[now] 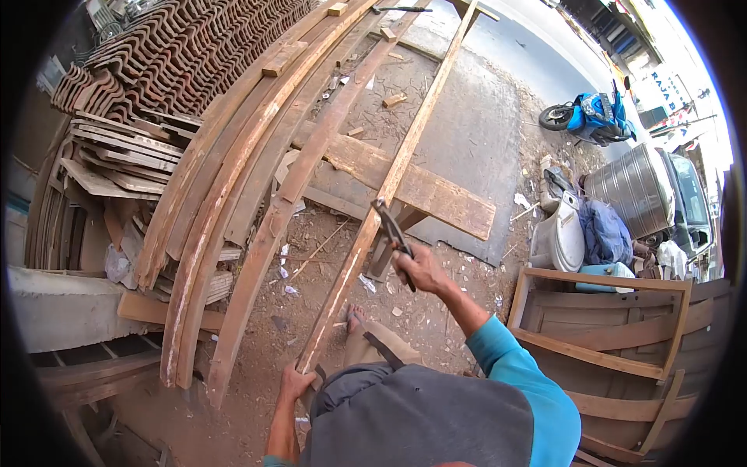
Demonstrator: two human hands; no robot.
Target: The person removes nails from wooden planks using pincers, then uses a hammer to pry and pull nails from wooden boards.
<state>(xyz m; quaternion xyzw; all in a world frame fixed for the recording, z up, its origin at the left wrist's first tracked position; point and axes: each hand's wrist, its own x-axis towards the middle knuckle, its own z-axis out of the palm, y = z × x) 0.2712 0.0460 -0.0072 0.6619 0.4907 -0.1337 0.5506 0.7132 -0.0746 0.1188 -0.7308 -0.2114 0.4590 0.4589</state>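
Observation:
A long narrow wooden beam [354, 253] runs from my body away across a wide plank [440, 194]. Wrapped round its near end is my left hand [297, 381]. My right hand [420, 267] is closed on the handle of a dark metal hand tool [394, 233], perhaps pincers or a hammer. The tool's head is at the beam's upper face, near where the beam crosses the plank; whether it touches the wood I cannot tell. Pale scraped patches show along the beam.
Several long beams [264, 226] lie at the left, beside stacked roof tiles [167, 62]. A blue motorcycle [599, 117], a metal drum [632, 189] and a wooden frame [595, 350] are at the right. Wood scraps litter the ground.

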